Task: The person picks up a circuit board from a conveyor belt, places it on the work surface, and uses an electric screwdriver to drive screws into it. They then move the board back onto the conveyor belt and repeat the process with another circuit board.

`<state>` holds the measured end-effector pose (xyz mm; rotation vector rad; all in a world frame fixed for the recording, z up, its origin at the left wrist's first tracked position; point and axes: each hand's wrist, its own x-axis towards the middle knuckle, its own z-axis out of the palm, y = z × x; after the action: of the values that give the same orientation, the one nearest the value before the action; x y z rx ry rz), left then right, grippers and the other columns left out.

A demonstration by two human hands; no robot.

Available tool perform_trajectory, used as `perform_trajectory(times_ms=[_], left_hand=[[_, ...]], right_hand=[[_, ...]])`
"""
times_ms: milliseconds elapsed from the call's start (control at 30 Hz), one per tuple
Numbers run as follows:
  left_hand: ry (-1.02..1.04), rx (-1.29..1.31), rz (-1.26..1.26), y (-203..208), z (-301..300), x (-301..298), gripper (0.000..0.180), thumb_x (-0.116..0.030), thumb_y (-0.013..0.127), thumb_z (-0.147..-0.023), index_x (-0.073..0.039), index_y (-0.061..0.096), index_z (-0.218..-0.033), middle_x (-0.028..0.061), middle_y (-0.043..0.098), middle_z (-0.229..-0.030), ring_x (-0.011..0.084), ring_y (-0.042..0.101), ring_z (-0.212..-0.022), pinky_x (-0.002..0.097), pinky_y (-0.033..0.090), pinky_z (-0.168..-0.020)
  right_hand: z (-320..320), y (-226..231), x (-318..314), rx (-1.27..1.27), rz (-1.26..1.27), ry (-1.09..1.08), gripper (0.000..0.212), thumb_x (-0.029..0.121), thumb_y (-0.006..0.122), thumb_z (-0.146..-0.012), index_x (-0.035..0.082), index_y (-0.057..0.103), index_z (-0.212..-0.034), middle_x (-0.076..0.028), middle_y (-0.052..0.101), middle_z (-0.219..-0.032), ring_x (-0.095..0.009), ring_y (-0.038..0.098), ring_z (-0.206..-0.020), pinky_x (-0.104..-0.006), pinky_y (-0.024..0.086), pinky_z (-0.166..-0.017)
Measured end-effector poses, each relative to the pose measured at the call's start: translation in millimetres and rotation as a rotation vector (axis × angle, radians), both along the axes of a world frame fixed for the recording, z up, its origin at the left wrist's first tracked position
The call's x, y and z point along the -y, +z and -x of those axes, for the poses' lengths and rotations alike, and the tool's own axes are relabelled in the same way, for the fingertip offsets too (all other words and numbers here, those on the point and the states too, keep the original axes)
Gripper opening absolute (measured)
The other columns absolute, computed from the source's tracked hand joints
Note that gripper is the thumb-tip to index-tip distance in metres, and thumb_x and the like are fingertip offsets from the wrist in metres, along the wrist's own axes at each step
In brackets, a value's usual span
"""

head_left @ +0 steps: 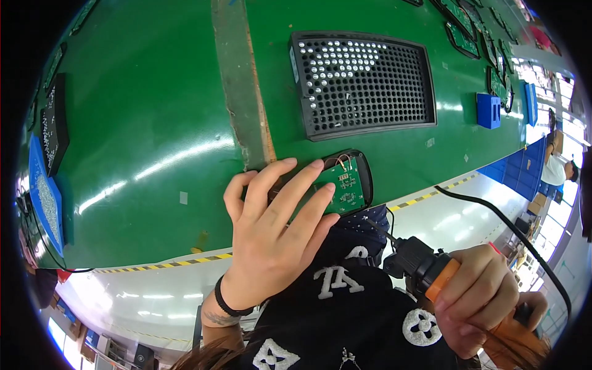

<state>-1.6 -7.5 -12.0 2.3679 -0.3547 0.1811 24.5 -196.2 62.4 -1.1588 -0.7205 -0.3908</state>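
A black plastic case with a green circuit board [348,191] in it lies near the table's front edge. My left hand [271,225] rests over its left part, fingers spread, fingertips on the board and case; the hand hides that side. Thin wires show at the board's upper edge. To the right, beyond the table edge, my right hand [478,296] is closed around an orange and black electric screwdriver [441,271]. Its bit points up and left toward the case, apart from it.
Behind the case stands a black tray of holes [370,132], partly filled with small silvery pieces. A blue block [488,111] and several board cases [462,40] sit at the right. A blue bin [46,191] stands at far left. A black cable [502,216] curves along the right.
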Motion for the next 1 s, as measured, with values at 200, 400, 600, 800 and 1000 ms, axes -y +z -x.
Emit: perform_trajectory(times_ms=[200, 400, 600, 800, 1000], left_hand=[[-0.034, 0.045, -0.002, -3.9, 1.1, 0.5, 0.035, -0.015, 0.076, -0.066, -0.007, 0.064, -0.097, 0.0058, 0.06, -0.114, 0.0268, 0.053, -0.104, 0.0442, 0.035, -0.087], [-0.029, 0.041, 0.007, -4.5, 2.2, 0.8, 0.033, -0.014, 0.077, -0.065, -0.008, 0.064, -0.095, 0.0053, 0.06, -0.113, 0.0263, 0.053, -0.103, 0.0442, 0.035, -0.087], [-0.024, 0.039, 0.016, -5.5, 2.0, 0.6, 0.033, -0.014, 0.077, -0.064, -0.009, 0.063, -0.094, 0.0052, 0.061, -0.113, 0.0259, 0.054, -0.102, 0.0439, 0.035, -0.086], [-0.022, 0.037, 0.026, -6.3, 1.7, -1.0, 0.033, -0.013, 0.077, -0.063, -0.009, 0.063, -0.093, 0.0053, 0.061, -0.112, 0.0257, 0.054, -0.102, 0.0439, 0.035, -0.086], [-0.024, 0.08, 0.056, -8.6, -0.6, -0.7, 0.03, -0.012, 0.077, -0.063, -0.008, 0.063, -0.089, 0.0056, 0.061, -0.112, 0.0247, 0.055, -0.101, 0.0438, 0.035, -0.086]], right_hand=[[0.3, -6.5, -2.4, 0.019, 0.054, -0.082, 0.058, 0.002, 0.072, -0.066, 0.006, 0.038, -0.113, 0.001, 0.054, -0.063, -0.007, 0.049, -0.039, -0.0161, 0.047, -0.037], [-0.5, -7.5, 0.0, 0.005, 0.076, -0.07, 0.058, 0.003, 0.073, -0.068, 0.006, 0.038, -0.114, 0.001, 0.054, -0.063, -0.006, 0.049, -0.039, -0.0164, 0.047, -0.037], [-0.6, -9.2, -0.8, -0.003, 0.066, -0.068, 0.055, 0.002, 0.073, -0.07, 0.006, 0.039, -0.113, 0.0, 0.054, -0.063, -0.006, 0.049, -0.04, -0.0172, 0.046, -0.037], [-1.3, -8.3, -4.1, -0.057, 0.093, -0.068, 0.049, 0.004, 0.072, -0.072, 0.007, 0.042, -0.111, -0.001, 0.055, -0.064, -0.007, 0.05, -0.041, -0.0192, 0.046, -0.036], [-2.0, -4.4, -7.4, -0.058, 0.17, -0.015, 0.048, 0.008, 0.069, -0.076, 0.009, 0.04, -0.114, -0.001, 0.053, -0.063, -0.008, 0.05, -0.041, -0.0199, 0.045, -0.036]])
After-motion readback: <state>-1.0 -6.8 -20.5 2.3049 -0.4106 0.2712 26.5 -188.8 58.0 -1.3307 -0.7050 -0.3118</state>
